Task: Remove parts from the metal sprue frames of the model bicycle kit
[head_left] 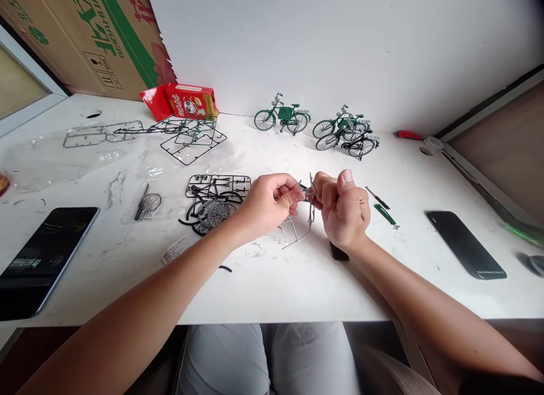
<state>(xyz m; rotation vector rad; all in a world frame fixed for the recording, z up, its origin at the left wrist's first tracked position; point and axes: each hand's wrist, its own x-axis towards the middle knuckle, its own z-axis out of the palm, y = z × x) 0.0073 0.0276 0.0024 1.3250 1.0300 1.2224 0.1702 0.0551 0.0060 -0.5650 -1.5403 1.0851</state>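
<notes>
My hands are both closed: fingertips of the left point(272, 199) pinched narrow, the right point(344, 211) curled into a fist with its thumb up. Between them, over the surface point(276, 293), is a thin grey sprue point(312, 212).

From the left, a large phone point(51, 253) lies well apart from me, then a clear bag with a spoked wheel point(152, 204) inside. Nearer my left hand, just beyond its wrist, sit a black parts frame point(219, 177) and a heap of black spoked wheels point(219, 213).

The sprue lies just right of my left fingertips. Its long bar runs roughly away from me, across the line joining my hands, and its lower end branches back leftward toward me. That bar stands closer to my right hand, right against the curled fingers; my left meets it from the side. The exact piece inside each grip is hidden by my fingers, and I can't tell whether the lower branch touches the surface.

Just right of my right hand lie a dark-handled tool point(381, 202) and a slim green piece point(386, 215); farther right, a black phone point(466, 245).
</notes>
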